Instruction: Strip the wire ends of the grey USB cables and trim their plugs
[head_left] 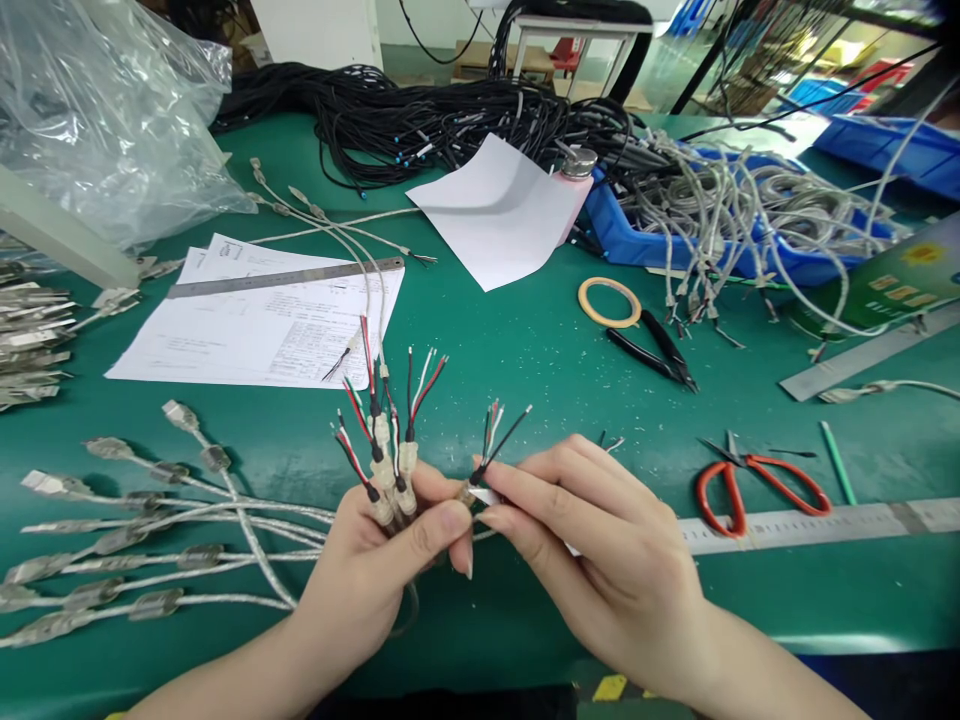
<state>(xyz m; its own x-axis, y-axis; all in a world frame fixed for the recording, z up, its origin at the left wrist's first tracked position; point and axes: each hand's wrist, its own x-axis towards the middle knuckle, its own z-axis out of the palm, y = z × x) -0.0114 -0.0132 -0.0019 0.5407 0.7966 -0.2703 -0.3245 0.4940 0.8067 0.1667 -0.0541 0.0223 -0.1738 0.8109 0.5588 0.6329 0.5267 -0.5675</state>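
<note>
Green table (510, 330), white specks scattered mid-surface, black cable heap (360, 100) along the far edge, clear plastic bag (112, 110) far left. Left hand (367, 565) is closed round a cable bundle (390, 475), stripped ends up: red, white, black, some green cores fanned out. Its thumb and fingers also steady a single cable end (477, 476), between both hands, cores pointing up and right. Right hand (607, 550) pinches a small white sliver (486, 495) against that end; can't tell what the sliver is. Braided-look cables (247, 520) lie left of the left hand, USB-type plugs outward. Beyond: printed sheets (277, 335) with a steel ruler (300, 276) across them, plus a curled blank sheet (487, 215). Right side: tape roll (611, 322) touching black-handled pliers (664, 350); red-handled cutters (795, 483) lapping a long ruler (840, 524); blue bin (615, 225) overflowing with pale cables (720, 200).
</note>
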